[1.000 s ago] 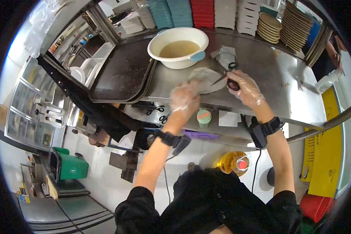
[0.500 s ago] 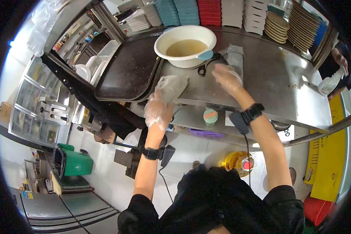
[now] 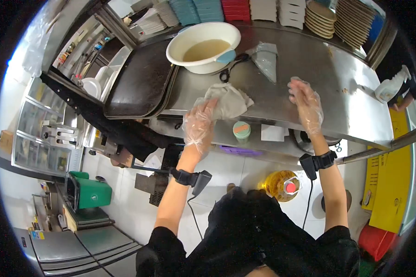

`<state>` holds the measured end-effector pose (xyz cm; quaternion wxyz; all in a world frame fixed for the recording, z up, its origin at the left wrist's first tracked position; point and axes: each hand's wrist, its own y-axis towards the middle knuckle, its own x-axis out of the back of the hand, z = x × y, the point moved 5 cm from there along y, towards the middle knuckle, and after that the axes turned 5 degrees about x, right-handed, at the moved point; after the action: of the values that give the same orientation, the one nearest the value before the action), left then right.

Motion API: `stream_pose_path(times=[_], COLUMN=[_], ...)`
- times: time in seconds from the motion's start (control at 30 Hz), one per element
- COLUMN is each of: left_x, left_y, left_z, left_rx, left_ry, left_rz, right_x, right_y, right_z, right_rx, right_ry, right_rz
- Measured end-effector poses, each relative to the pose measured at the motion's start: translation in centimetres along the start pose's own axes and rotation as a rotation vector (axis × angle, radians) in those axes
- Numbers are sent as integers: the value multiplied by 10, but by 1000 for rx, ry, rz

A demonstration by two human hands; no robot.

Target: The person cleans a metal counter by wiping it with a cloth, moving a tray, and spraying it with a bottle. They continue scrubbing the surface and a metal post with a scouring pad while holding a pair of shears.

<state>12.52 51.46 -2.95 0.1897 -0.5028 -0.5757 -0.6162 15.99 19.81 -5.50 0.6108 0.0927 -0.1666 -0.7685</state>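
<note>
My left hand (image 3: 199, 123), in a clear plastic glove, grips a damp-looking pale grey cloth (image 3: 231, 101) at the front edge of the steel counter (image 3: 282, 99). The cloth lies bunched on the metal, its far end spread to the right. Over the counter's front part, my right hand (image 3: 306, 105), gloved too, is held up with loosely bent fingers and nothing visible in it. Beyond the cloth are black-handled scissors (image 3: 225, 75), beside a white basin (image 3: 203, 67) of cloudy liquid with blue handles. A clear plastic bag (image 3: 266, 64) lies right of the scissors.
Dark trays (image 3: 136, 87) are stacked at the counter's left. Stacked plates (image 3: 320, 21) and coloured dishes line the back. Below, a green-lidded cup (image 3: 241, 130) stands on a shelf and an oil jug (image 3: 280, 185) on the floor. Another person's hand (image 3: 402, 102) is at far right, near a spray bottle (image 3: 390, 87).
My left hand has moved right along the counter edge with the cloth, which is now spread wider. My right hand has moved right, away from the plastic bag.
</note>
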Motion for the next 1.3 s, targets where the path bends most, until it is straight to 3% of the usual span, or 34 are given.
stream_pose_path(times=[0.13,0.17,0.2,0.27,0.43,0.63,0.73,0.8,0.87,0.97,1.07,1.1,1.17,1.27,1.3], left_x=[-27,-35,-45,-51,-77,-70,-72,-47,-33,-17,-39,-40,-56,-80,-86], left_y=[4,3,2,20,50,33,19,19,21,24,23,25,28,42,46], left_z=[-22,-38,-58,-120,-229,-197,-149,-109,-71,-62,-96,-128,-180,-255,-272], left_rx=[-78,-121,-164,-268,-476,-552,-621,-544,-340,-296,-319,-314,-459,-578,-593], left_ry=[77,93,106,79,20,115,375,360,364,298,355,347,256,214,165], left_rz=[174,133,93,278,311,334,139,216,380,358,330,410,361,290,330], right_x=[24,28,33,47,67,94,118,143,161,172,168,169,174,186,192], right_y=[-1,-1,0,-1,-12,-26,-40,-49,-56,-59,-58,-58,-58,-59,-59], right_z=[4,10,9,22,63,49,45,34,32,34,31,31,29,25,31], right_rx=[25,147,144,391,465,384,454,467,479,435,549,544,454,486,345], right_ry=[-3,5,7,-309,-524,-706,-899,-932,-961,-1023,-1037,-1041,-924,-794,-774], right_rz=[-96,-138,-142,-212,-238,-116,-128,-159,-190,-213,-260,-268,-273,-297,-265])
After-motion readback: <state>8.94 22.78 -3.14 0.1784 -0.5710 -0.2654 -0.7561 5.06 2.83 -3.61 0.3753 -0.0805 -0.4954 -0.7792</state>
